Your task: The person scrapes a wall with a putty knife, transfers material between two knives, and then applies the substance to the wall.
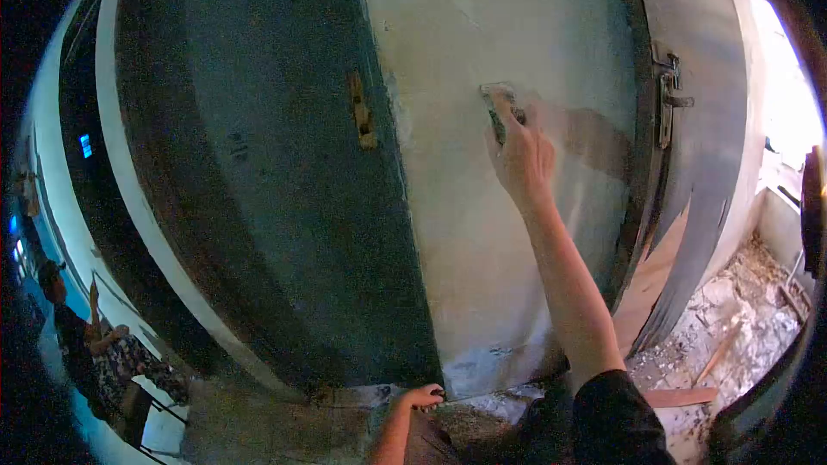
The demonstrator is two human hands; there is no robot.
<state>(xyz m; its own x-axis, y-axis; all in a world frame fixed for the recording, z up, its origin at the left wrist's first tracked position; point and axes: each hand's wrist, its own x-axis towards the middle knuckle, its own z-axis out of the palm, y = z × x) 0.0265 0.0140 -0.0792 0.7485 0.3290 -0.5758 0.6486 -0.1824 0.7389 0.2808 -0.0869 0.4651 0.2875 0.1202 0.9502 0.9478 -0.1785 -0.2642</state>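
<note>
A pale door panel (482,232) with a smeared, whitish surface stands upright in front of me. My right hand (525,151) is raised against its upper middle, fingers closed around a flat putty knife (497,96) whose pale edge lies at the panel. The arm is stretched upward, and a shadow falls on the panel to its right. Low down, my left hand (422,396) is by the panel's bottom left corner with its fingers curled; I cannot tell what small dark thing is at the fingertips.
Left of the panel is a dark door surface (284,164) with a brass-coloured lock plate (362,112). A lever handle (676,102) is at the right. Rubble (732,319) and a wooden strip (680,397) lie on the right-hand floor. A person (95,336) sits at far left.
</note>
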